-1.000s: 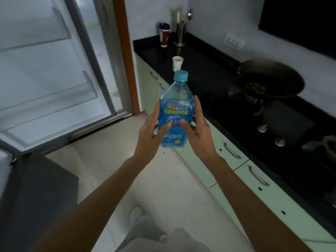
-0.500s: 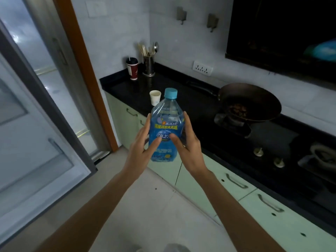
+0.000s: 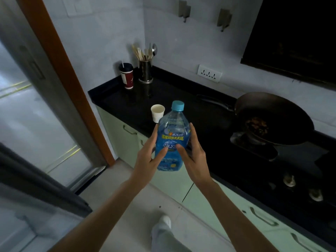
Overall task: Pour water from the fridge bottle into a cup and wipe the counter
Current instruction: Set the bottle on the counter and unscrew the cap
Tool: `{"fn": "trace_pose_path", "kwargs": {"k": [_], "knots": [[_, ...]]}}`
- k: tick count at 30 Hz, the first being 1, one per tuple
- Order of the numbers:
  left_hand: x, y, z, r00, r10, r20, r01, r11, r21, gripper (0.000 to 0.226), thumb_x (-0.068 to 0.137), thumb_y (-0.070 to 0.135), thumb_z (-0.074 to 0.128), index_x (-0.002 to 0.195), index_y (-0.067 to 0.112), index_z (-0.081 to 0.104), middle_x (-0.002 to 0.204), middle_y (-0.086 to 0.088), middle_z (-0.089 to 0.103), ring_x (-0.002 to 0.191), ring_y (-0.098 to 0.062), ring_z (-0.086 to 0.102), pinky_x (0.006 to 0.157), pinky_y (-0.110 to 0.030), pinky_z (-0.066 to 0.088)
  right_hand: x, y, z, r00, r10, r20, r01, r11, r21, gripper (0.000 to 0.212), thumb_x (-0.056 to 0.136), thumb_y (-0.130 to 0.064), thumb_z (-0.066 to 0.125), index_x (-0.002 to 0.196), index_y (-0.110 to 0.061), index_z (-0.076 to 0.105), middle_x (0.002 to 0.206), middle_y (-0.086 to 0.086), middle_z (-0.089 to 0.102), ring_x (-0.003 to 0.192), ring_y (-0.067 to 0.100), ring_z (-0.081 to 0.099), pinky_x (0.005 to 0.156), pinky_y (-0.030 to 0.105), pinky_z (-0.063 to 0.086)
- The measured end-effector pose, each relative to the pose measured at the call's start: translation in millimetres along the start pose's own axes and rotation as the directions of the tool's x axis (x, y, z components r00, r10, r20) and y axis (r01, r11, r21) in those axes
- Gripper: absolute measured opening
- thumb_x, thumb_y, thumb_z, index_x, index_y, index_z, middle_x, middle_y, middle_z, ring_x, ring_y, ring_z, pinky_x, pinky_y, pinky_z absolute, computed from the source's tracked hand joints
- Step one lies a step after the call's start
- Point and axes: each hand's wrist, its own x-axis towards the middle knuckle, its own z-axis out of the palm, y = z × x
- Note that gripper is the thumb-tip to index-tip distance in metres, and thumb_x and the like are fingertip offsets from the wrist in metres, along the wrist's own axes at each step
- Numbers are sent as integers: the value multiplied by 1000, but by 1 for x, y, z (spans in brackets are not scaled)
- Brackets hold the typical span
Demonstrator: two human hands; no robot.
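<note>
A blue-tinted water bottle [image 3: 171, 135] with a light blue cap and a blue label is upright in the air, in front of the counter edge. My left hand [image 3: 147, 159] and my right hand [image 3: 195, 155] hold it between them, thumbs on the front of the label and fingers along its sides. A small white paper cup [image 3: 157, 113] stands empty-looking on the black counter [image 3: 181, 93], just behind and left of the bottle. The cap is on the bottle.
A red cup with a straw [image 3: 126, 75] and a metal utensil holder [image 3: 145, 71] stand at the counter's back corner. A dark wok [image 3: 272, 117] with food sits on the stove at right. The open fridge door [image 3: 36, 197] is at lower left. Pale green cabinets [image 3: 169, 182] run below the counter.
My view has turned from the fridge toward the counter. The bottle, held in both hands the same way, has come closer to the white cup.
</note>
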Motion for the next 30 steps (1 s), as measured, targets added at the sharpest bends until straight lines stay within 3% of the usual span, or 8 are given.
{"fn": "trace_pose_path", "kwargs": {"k": [2, 5, 8, 13, 16, 20, 26, 30], "knots": [[30, -6, 0, 1000, -4, 0, 4, 1000, -18, 62, 96, 15, 53, 139, 46, 21, 130, 28, 50, 121, 1, 53, 90, -16, 49, 30, 8, 1, 1000, 5, -10, -5, 1000, -5, 69, 88, -58, 52, 144, -57, 10, 142, -4, 48, 125, 10, 53, 96, 45, 52], [73, -15, 1, 1000, -13, 2, 13, 1000, -19, 62, 96, 8, 51, 142, 38, 21, 136, 15, 48, 123, 2, 51, 90, -14, 47, 71, 19, -1, 1000, 16, -24, -17, 999, -27, 69, 88, -58, 50, 144, -56, 10, 142, -4, 47, 125, 10, 52, 96, 44, 52], [104, -30, 4, 1000, -10, 29, 12, 998, -63, 62, 97, 10, 51, 147, 30, 21, 141, 4, 48, 126, -8, 51, 95, -22, 49, 101, 32, -6, 999, 28, -30, -30, 998, -51, 68, 89, -55, 51, 144, -55, 11, 142, -4, 47, 125, 8, 52, 97, 42, 51], [134, -55, 11, 991, -93, 97, 101, 991, -83, 65, 95, 17, 53, 149, 31, 18, 142, 5, 47, 128, -11, 50, 98, -37, 50, 124, 55, -7, 996, 79, -36, -81, 994, -67, 69, 92, -46, 53, 147, -48, 12, 142, -1, 47, 125, 8, 52, 96, 41, 52], [148, -70, 15, 982, -127, 138, 136, 989, -54, 67, 95, 16, 54, 151, 23, 17, 140, 2, 49, 126, -10, 52, 98, -39, 51, 130, 69, -7, 990, 122, -68, -127, 989, -76, 70, 91, -51, 52, 147, -48, 12, 142, -2, 47, 125, 9, 52, 97, 43, 51], [165, -89, 19, 970, -140, 200, 152, 987, -48, 68, 95, 17, 56, 150, 31, 17, 139, 5, 50, 125, -12, 53, 98, -42, 50, 136, 84, -4, 976, 180, -126, -193, 976, -99, 73, 89, -56, 50, 150, -43, 11, 143, -6, 45, 126, 8, 51, 99, 42, 50], [193, -118, 18, 919, -225, 325, 264, 961, -82, 76, 90, 14, 62, 150, 29, 19, 129, 22, 53, 122, -2, 54, 98, -28, 49, 142, 93, 10, 941, 246, -233, -279, 953, -122, 71, 91, -52, 49, 150, -41, 12, 145, -5, 42, 127, 9, 50, 100, 38, 49], [210, -130, 14, 881, -220, 420, 289, 951, -107, 78, 89, 14, 63, 152, 23, 18, 135, 17, 51, 126, -5, 51, 99, -26, 47, 148, 96, 15, 915, 288, -284, -334, 933, -132, 70, 93, -42, 52, 151, -35, 14, 145, -3, 43, 127, 5, 48, 101, 28, 47]]}}
